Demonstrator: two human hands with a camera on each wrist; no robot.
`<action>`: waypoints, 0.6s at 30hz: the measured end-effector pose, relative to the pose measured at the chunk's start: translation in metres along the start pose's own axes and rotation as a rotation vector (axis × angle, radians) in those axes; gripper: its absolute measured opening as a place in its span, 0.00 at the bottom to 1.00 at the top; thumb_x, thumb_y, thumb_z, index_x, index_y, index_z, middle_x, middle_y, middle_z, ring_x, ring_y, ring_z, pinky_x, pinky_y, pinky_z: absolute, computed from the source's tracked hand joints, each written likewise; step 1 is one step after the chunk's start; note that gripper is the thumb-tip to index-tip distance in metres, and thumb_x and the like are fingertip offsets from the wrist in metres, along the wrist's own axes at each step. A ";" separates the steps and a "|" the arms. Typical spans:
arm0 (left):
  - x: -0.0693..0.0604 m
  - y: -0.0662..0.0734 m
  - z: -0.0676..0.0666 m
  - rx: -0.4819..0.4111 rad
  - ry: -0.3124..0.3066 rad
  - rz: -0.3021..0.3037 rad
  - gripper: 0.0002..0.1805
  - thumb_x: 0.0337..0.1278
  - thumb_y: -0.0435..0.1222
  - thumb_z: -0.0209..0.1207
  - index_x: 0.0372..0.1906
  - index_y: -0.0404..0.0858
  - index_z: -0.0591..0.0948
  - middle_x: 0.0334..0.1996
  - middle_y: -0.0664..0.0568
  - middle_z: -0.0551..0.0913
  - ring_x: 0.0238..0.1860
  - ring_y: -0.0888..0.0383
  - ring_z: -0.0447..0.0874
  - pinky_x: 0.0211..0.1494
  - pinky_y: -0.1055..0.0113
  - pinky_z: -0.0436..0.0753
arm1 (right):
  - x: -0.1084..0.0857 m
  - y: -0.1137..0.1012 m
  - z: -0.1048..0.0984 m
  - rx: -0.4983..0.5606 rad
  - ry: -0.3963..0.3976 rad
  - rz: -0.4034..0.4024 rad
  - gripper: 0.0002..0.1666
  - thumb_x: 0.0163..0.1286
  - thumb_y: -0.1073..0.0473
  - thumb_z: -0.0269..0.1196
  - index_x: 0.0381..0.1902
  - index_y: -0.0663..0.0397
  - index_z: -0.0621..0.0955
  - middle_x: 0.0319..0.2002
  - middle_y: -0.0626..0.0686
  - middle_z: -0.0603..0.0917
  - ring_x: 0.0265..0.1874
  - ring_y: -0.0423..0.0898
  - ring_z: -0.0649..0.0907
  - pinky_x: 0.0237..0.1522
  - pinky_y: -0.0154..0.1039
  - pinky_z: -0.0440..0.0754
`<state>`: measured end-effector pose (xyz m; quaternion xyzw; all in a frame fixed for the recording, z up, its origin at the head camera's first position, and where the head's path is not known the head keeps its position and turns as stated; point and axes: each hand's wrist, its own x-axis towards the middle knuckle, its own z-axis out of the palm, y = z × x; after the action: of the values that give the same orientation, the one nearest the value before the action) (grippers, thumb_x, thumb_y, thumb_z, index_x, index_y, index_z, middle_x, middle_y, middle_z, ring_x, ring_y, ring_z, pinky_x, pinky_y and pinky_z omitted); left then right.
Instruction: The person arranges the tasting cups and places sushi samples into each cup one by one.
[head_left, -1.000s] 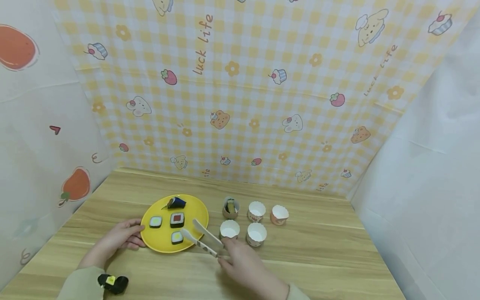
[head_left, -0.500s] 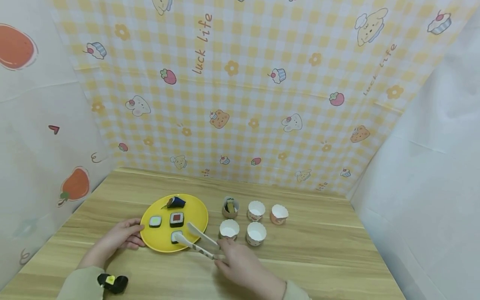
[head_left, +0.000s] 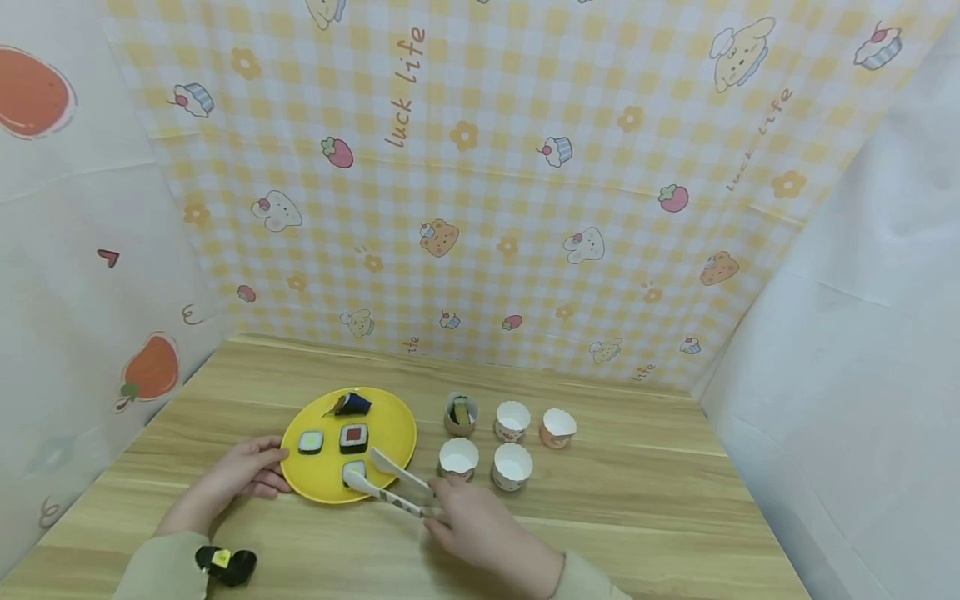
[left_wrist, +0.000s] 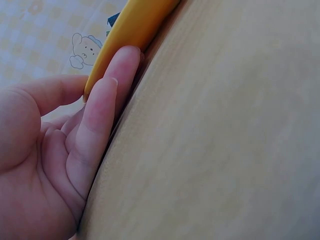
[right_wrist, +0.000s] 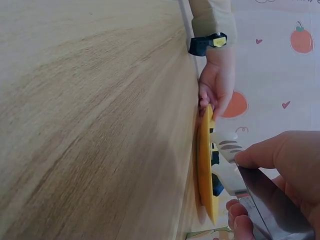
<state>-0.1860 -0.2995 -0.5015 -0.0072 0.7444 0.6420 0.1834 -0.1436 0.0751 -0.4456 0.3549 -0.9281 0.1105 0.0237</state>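
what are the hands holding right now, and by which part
The right hand holds the tongs by the handle end; the left hand holds the yellow plate by the rim on its own side.

I log a pale olive-beige left sleeve (head_left: pixel 163 570), a matching right sleeve (head_left: pixel 587 580) and, strapped over the left one, a black wrist device (head_left: pixel 242 569) with a small yellow label (head_left: pixel 221 559).

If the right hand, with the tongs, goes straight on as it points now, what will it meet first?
Probably the nearest sushi roll on the yellow plate: in the head view, one tip of the tongs in the right hand overlaps it. Whether it touches the roll is unclear.
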 end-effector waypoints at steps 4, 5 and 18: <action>-0.001 0.001 0.000 0.005 0.005 -0.001 0.35 0.72 0.36 0.45 0.65 0.13 0.45 0.28 0.46 0.83 0.29 0.52 0.86 0.32 0.63 0.85 | 0.002 -0.001 0.000 0.005 -0.015 0.009 0.27 0.63 0.49 0.66 0.55 0.57 0.77 0.40 0.50 0.81 0.31 0.38 0.79 0.28 0.30 0.78; -0.001 0.001 0.000 0.004 0.008 -0.003 0.35 0.72 0.36 0.45 0.65 0.13 0.45 0.28 0.46 0.83 0.29 0.52 0.86 0.32 0.63 0.85 | 0.003 -0.002 0.000 0.004 -0.017 0.010 0.27 0.63 0.49 0.66 0.55 0.57 0.77 0.39 0.50 0.81 0.31 0.38 0.79 0.28 0.30 0.78; 0.001 -0.001 0.000 0.009 0.005 -0.002 0.35 0.72 0.36 0.45 0.65 0.12 0.44 0.28 0.46 0.83 0.29 0.52 0.86 0.32 0.63 0.85 | 0.012 0.000 0.000 0.042 -0.056 -0.001 0.25 0.63 0.51 0.66 0.54 0.57 0.77 0.29 0.44 0.77 0.23 0.34 0.73 0.22 0.28 0.72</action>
<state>-0.1866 -0.2999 -0.5022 -0.0089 0.7477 0.6385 0.1821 -0.1526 0.0675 -0.4442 0.3589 -0.9256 0.1199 -0.0094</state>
